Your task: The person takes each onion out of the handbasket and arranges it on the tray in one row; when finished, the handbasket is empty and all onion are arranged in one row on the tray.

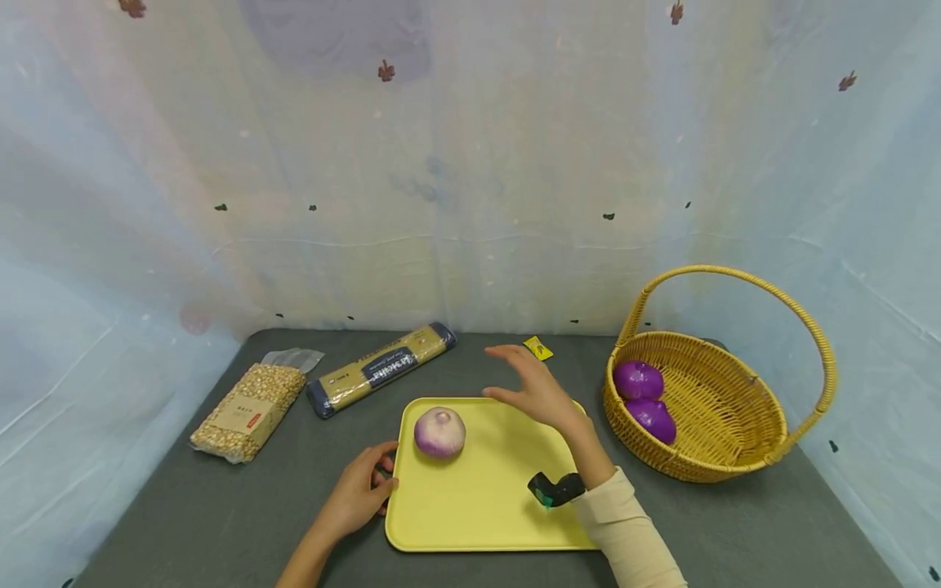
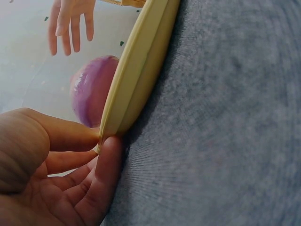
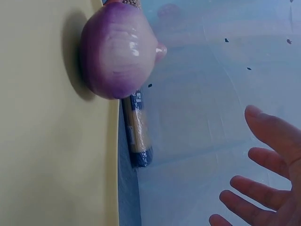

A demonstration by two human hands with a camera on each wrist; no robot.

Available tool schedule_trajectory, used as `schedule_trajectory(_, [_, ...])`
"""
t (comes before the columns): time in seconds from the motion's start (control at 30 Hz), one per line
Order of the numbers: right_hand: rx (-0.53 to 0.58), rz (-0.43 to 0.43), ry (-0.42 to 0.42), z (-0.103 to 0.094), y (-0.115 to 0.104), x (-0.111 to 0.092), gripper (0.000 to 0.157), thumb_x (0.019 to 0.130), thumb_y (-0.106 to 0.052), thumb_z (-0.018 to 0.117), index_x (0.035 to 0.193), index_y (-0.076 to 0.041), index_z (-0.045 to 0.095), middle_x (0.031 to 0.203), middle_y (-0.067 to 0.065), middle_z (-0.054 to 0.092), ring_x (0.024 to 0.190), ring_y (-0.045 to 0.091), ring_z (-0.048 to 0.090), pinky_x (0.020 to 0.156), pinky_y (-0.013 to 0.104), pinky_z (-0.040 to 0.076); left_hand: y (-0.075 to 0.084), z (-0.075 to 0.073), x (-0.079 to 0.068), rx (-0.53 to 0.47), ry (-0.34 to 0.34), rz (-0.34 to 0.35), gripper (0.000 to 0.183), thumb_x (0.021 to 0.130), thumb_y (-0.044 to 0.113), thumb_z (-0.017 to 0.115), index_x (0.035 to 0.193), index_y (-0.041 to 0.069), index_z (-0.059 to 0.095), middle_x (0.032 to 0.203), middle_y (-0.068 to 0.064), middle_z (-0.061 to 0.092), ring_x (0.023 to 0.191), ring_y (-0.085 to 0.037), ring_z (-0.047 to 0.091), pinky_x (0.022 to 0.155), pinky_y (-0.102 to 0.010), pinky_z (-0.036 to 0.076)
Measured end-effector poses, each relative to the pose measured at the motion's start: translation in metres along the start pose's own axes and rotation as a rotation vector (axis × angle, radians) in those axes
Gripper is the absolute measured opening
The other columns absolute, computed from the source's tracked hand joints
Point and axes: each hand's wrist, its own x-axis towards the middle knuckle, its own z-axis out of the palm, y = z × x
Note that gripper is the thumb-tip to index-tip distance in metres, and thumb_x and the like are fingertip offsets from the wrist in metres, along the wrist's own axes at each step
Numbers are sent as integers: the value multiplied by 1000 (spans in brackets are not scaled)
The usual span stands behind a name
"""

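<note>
On the left half of a yellow tray sits a purple-and-white onion, its pointed tip upward. My left hand grips the tray's left edge; the left wrist view shows the thumb and fingers pinching the rim. Over the tray's back right part hovers my right hand, fingers spread and holding nothing. In the right wrist view, that hand is apart from the onion. A black strap-like piece shows at the right wrist.
A wicker basket with a tall handle stands at the right, two purple onions inside. Behind the tray lie a pasta packet and a small yellow sachet. A bag of pale beans or kernels is at the left.
</note>
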Motion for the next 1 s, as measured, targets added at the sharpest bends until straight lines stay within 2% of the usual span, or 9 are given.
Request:
schedule_trajectory(0.3, [-5, 42, 8, -12, 9, -5, 61, 83, -33, 70, 137, -14, 46, 136, 5, 46, 127, 26, 41, 101, 52, 38, 3, 0, -2, -14, 7, -10, 48, 80, -10, 63, 126, -3, 50, 90, -11, 49, 58, -9, 50, 37, -24, 48])
schedule_trajectory(0.47, [-2, 59, 13, -20, 11, -7, 61, 83, -33, 69, 136, -12, 47, 137, 7, 46, 132, 31, 35, 105, 56, 32, 4, 0, -2, -10, 5, -18, 48, 80, -9, 63, 126, -3, 50, 91, -11, 49, 58, -10, 50, 37, -24, 48])
schedule_trajectory(0.7, [-37, 89, 27, -32, 20, -13, 59, 84, -32, 69, 136, -13, 47, 135, 8, 47, 124, 30, 43, 98, 53, 41, 2, 1, -3, -7, -3, -21, 48, 81, -7, 62, 127, -2, 50, 92, -11, 49, 58, -9, 50, 38, -25, 49])
schedule_trajectory(1.0, [-42, 101, 60, -41, 33, -22, 58, 83, -31, 70, 134, -14, 49, 134, 10, 47, 123, 30, 44, 98, 53, 41, 5, 0, -2, -3, 3, -23, 48, 81, -8, 63, 126, -3, 50, 91, -11, 49, 58, -10, 49, 37, -24, 48])
